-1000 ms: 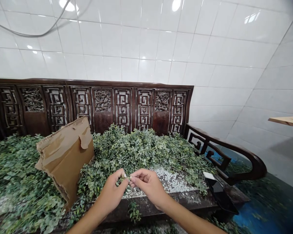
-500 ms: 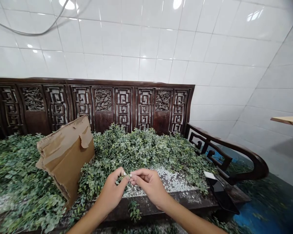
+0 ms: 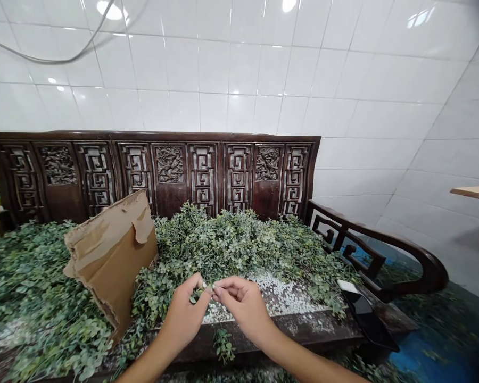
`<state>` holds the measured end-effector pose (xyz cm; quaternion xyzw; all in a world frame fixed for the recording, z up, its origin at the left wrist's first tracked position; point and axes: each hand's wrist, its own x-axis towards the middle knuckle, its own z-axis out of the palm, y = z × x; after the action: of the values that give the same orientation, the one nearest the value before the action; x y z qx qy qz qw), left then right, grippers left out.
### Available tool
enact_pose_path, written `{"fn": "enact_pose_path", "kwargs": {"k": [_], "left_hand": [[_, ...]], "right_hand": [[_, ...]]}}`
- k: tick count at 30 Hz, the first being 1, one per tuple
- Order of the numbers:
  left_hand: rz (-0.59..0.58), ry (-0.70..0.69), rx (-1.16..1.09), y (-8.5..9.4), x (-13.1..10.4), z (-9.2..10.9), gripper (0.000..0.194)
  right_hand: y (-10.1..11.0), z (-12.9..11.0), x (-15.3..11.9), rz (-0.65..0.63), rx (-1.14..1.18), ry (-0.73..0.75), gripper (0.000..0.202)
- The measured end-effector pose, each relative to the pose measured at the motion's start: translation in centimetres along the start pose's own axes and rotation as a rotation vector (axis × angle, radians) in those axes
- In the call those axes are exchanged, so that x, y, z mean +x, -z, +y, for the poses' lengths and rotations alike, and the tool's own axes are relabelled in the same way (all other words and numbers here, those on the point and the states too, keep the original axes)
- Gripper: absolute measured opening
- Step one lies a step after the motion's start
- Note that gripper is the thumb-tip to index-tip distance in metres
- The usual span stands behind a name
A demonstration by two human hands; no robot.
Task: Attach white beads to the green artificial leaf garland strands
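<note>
My left hand and my right hand meet at the fingertips over the front edge of a dark carved wooden bench. Pinched in the left fingers is a green leafy sprig, its leaves hanging below the hands. The right thumb and index finger close on a tiny white piece beside the stem. Behind the hands lies a heap of green artificial foliage. Small white pieces are scattered over the seat to the right of my hands.
A torn cardboard piece stands upright in the foliage on the left. A black phone-like device with a white item at its top lies near the curved armrest. More greenery and blue material are at the lower right.
The view has shifted slightly, so the bench's right side and the device appear farther right. Both hands keep their fingertips together, with little visible movement.
</note>
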<state>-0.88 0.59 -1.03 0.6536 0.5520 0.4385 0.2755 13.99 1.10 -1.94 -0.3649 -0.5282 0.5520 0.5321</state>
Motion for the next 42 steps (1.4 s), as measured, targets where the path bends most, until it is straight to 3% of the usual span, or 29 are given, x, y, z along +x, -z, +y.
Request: {"fn": "enact_pose_path", "kwargs": {"k": [7, 17, 27, 34, 42], "left_hand": [[-0.028, -0.031, 0.04, 0.3, -0.2, 0.7, 0.023], [0.057, -0.086, 0.112, -0.2, -0.4, 0.7, 0.022], [0.037, -0.106, 0.125, -0.2, -0.8, 0.8, 0.023], [0.05, -0.102, 0.172, -0.3, -0.6, 0.4, 0.023], [0.054, -0.081, 0.15, -0.4, -0.3, 0.3, 0.026]], "right_hand": [[-0.1, 0.0, -0.2, 0.01, -0.042, 0.012, 0.036], [-0.4, 0.3, -0.2, 0.032, -0.11, 0.071, 0.028], [-0.3, 0.8, -0.5, 0.054, -0.352, 0.23, 0.016], [-1.0, 0.6, -1.0, 0.065, -0.342, 0.275, 0.017], [-1.2, 1.5, -0.2, 0.107, -0.172, 0.155, 0.017]]}}
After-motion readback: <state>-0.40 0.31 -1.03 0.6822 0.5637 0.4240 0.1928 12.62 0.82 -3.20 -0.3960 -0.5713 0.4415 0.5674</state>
